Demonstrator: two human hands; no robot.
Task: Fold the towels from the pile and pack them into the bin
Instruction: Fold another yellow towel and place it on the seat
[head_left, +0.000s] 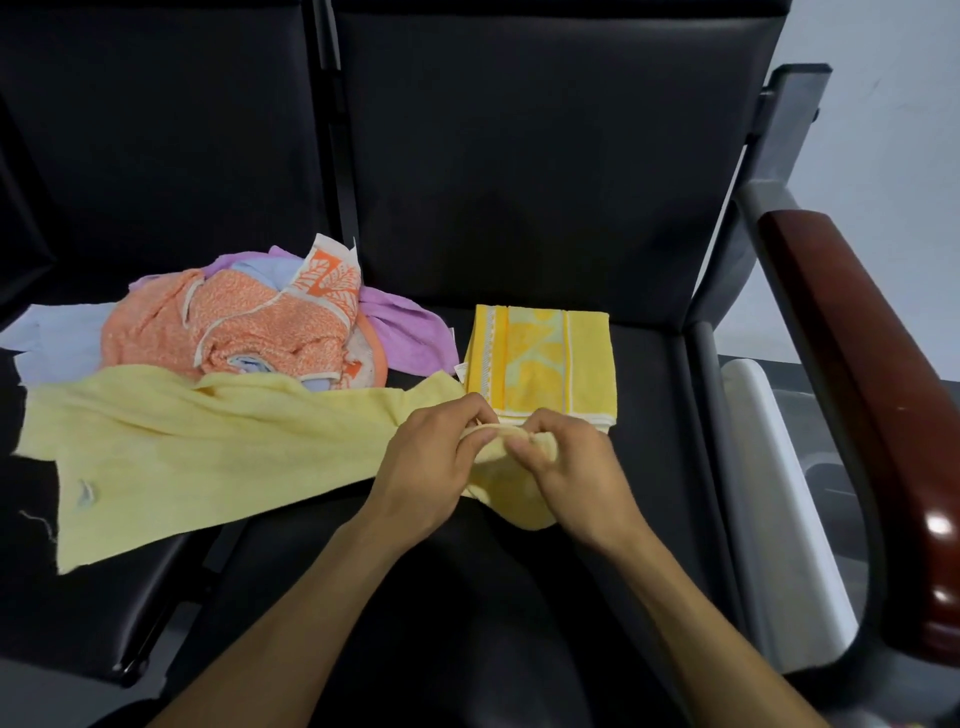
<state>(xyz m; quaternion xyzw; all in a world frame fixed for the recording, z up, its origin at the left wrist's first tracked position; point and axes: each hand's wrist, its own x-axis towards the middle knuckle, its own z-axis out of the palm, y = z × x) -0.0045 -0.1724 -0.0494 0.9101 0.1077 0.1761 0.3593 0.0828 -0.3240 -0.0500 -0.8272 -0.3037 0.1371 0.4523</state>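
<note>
1. Here, the left hand (436, 457) and the right hand (561, 457) met over the front of the right-hand black seat (545, 218), each with fingers curled tight on one bunched corner of the pale yellow towel (208, 452).
2. That towel, thin and soft with a frayed thread at its near edge, stretched leftward across the gap onto the left seat (130, 156).
3. Just behind the hands lay a folded yellow patterned towel (540, 358), a neat rectangle with white-trimmed edges.
4. The pile (249, 327) of crumpled orange, lilac and light blue terry cloths sat beside it, touching the pale towel's far edge.
5. A glossy reddish-brown armrest (852, 374) bounded the right side, with a white bin rim (769, 441) below it.
</note>
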